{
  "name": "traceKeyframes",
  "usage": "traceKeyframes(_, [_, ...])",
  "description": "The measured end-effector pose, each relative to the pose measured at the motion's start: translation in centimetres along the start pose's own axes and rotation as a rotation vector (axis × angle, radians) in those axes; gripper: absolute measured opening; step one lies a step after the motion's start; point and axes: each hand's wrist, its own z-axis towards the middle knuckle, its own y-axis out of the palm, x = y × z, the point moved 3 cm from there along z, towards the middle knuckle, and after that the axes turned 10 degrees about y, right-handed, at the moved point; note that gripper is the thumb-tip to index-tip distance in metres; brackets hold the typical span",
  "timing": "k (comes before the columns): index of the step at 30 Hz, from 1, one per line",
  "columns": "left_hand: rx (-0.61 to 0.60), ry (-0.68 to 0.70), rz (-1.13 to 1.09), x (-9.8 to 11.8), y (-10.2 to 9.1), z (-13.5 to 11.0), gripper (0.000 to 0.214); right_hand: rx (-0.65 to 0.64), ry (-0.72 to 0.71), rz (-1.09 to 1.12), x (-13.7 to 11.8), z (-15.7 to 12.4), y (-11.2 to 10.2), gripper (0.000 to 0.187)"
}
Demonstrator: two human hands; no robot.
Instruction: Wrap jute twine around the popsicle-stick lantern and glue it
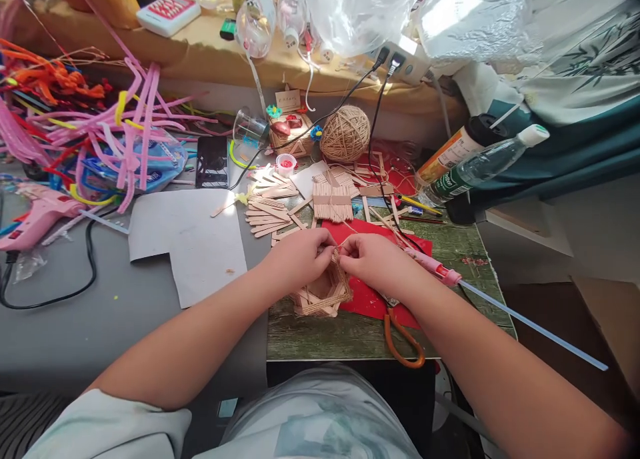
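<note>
Pale patterned shirt (340,419) and both bare forearms occupied the foreground, the arms converging on a hollow craft-stick frame (320,306) that stood between and beneath my hands near the table's front edge. Twine was laid along the frame's upper rim. My right hand (367,254) pinched a thin strand of twine (342,240) between thumb and forefinger at the frame's far corner; my left hand (305,259) met it there, fingertips closed — whether on the strand or on the wood I could not tell.

Red sheet (363,302) lay to the right of the frame, partly under my right forearm. Orange-handled scissors (407,352) projected over the table's front edge, and a pink glue gun (435,267), partly hidden by that arm, trailed a long glue stick (530,322). Beyond my hands were a bundle of craft sticks (333,202), loose sticks (267,216) to its left and a ball of twine (345,134) behind. White paper (193,236) lay on the grey mat (145,332) at left.
</note>
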Motion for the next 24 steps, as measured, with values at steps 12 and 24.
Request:
traceKeyframes(12, [0.029,-0.015,0.005,0.2,0.3,-0.2,0.018,0.092,-0.033,-0.008,0.0,0.4,0.2,0.017])
traceKeyframes(24, [0.01,0.023,-0.014,0.2,0.0,-0.1,0.019,0.02,-0.029,0.184,1.2,0.3,0.6,0.019])
